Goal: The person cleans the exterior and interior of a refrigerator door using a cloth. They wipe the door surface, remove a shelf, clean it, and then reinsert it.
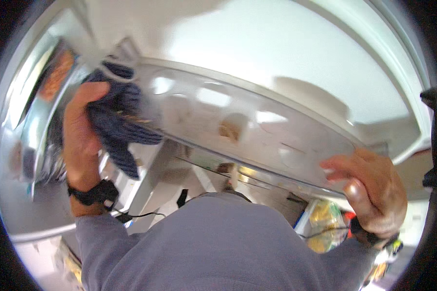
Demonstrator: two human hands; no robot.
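Note:
My left hand (83, 123) holds a dark blue striped cloth (113, 109) against the left end of a clear panel (204, 109). The panel looks like the front of a see-through drawer or shelf in a white refrigerator-like cabinet. A pale loop (118, 74) crosses the upper part of the cloth. At the panel's right end is my right hand (375, 192), thumb and fingers apart, with nothing seen between them. Motion blur hides whether its fingertips touch the panel. Black bands with thin cables circle both wrists.
A white inner wall (276, 43) rises beyond the panel. On the left, a compartment holds an orange item (58, 76) and other blurred things. Below right lies a plastic bag (324, 225) with yellow contents. Pale floor tiles (171, 182) show beneath the panel.

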